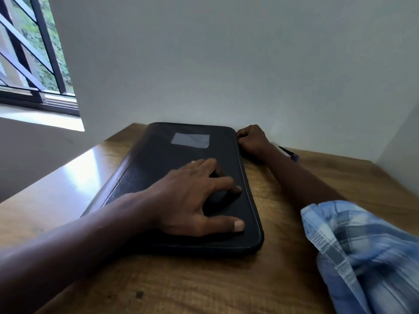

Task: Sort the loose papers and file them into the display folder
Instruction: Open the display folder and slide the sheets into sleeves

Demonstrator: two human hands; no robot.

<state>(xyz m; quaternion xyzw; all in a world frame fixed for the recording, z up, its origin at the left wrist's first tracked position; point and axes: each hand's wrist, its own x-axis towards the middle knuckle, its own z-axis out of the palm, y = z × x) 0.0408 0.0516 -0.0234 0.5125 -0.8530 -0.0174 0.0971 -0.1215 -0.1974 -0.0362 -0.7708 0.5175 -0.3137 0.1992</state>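
Flat on the desk (283,279) sits the closed folder (172,155), left hand (190,198) spread open pressing its cover, right hand (251,139) curled at the far corner (can't tell on what), so if that's a zip, press firm and pull slow.

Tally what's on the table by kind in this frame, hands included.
Black folder: 1
Pen: 1
Hands: 2 (left hand flat on the folder, right hand curled on its far corner)
Total: 4
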